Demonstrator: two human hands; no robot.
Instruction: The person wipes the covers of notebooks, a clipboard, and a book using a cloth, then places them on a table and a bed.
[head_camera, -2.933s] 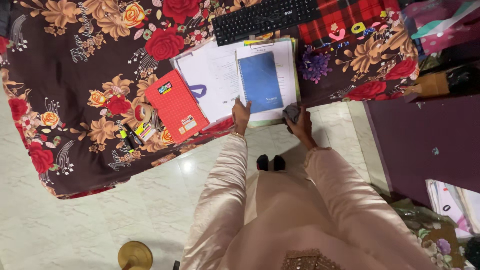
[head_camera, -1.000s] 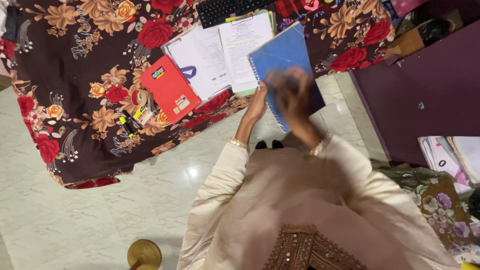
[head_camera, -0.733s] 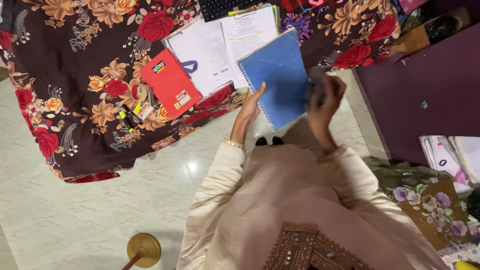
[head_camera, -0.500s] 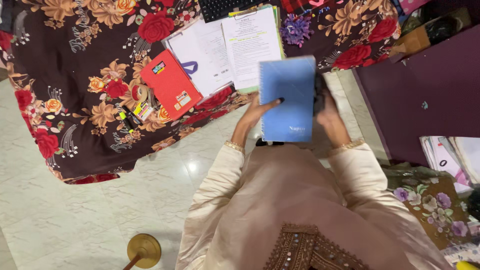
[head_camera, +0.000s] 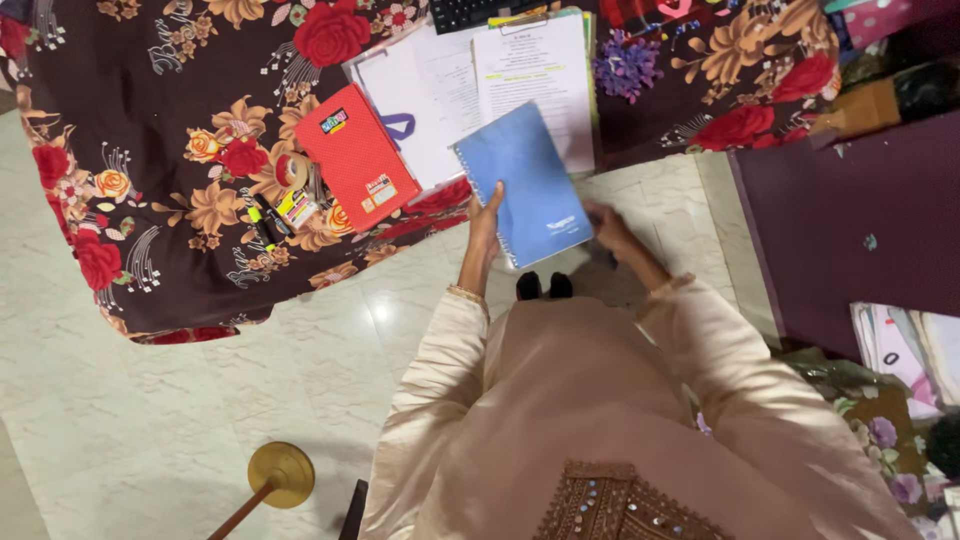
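Over table edge, blue notebook (head_camera: 524, 186) tilted since before, left hand (head_camera: 486, 219) gripping

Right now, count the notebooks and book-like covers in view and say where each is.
2. A blue spiral notebook is held at its edge by the left hand, partly over the table edge. A red book lies flat on the floral cloth. More may hide under the papers.

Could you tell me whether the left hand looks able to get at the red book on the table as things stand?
Probably not freely: the left hand holds the blue spiral notebook. The red book lies uncovered just beside it.
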